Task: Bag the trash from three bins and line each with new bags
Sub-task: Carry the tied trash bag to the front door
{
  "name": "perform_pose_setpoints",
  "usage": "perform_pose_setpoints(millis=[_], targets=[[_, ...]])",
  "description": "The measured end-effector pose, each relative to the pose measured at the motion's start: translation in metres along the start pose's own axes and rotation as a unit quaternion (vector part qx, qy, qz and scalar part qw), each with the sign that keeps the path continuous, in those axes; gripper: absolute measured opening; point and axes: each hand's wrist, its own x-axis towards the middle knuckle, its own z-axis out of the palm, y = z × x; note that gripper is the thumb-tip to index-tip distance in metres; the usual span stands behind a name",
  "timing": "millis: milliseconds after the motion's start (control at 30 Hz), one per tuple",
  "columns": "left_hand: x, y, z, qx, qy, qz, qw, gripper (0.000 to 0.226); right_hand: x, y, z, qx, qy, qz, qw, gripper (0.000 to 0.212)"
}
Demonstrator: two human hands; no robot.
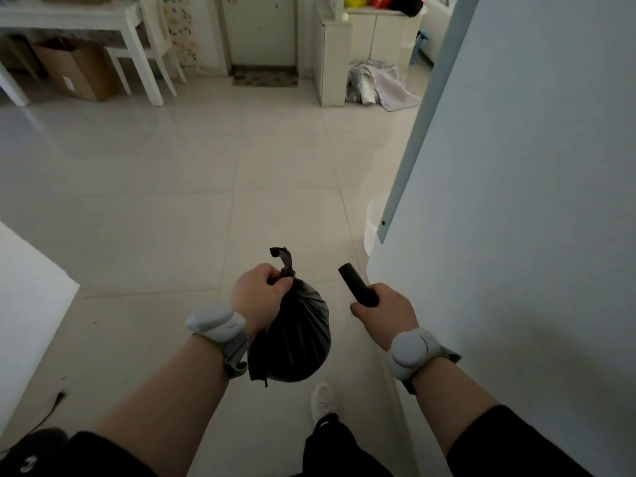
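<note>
My left hand (258,294) grips the knotted neck of a full black trash bag (296,335), which hangs below my fist over the tiled floor. In my right hand (385,313) is a black roll of new bags (356,285), its end pointing up and away from me. A white bin (373,222) shows partly behind the edge of the white door (516,166) on the right; its inside is hidden.
A white door fills the right side. A white cabinet corner (31,297) juts in at the left. Far ahead stand a white table (69,18), a cardboard box (75,68), a doormat (265,78), a white cupboard (334,56) and crumpled cloth (378,84). My white shoe (321,401) steps forward.
</note>
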Motion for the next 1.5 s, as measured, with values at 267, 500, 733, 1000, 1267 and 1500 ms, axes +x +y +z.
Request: perform_pose_setpoints(millis=[267,500,733,1000,1267,1500], targets=[[0.158,0.045,-0.007,-0.008,0.023,-0.020,1.000,0.015,0.170,-0.069,-0.019,-0.014,-0.031,-0.033,0.999,0.015],[0.302,0.068,-0.026,-0.036,0.027,-0.019,0.999,0.013,0.306,-0.136,-0.008,-0.029,-0.057,-0.044,0.997,0.013],[0.471,0.096,-0.059,-0.006,-0.004,0.022,1.000,0.016,0.455,-0.222,0.017,-0.020,-0.034,-0.013,0.999,0.013],[0.612,0.121,-0.101,0.022,-0.021,0.041,0.999,0.019,0.574,-0.310,0.038,-0.012,-0.048,-0.019,0.999,0.014],[0.781,0.139,-0.118,-0.001,-0.011,0.018,1.000,0.016,0.737,-0.395,0.053,-0.043,-0.049,-0.070,0.995,0.011],[0.941,0.172,-0.142,-0.036,0.010,-0.018,0.999,0.009,0.899,-0.490,0.054,-0.003,-0.078,-0.099,0.992,0.013]])
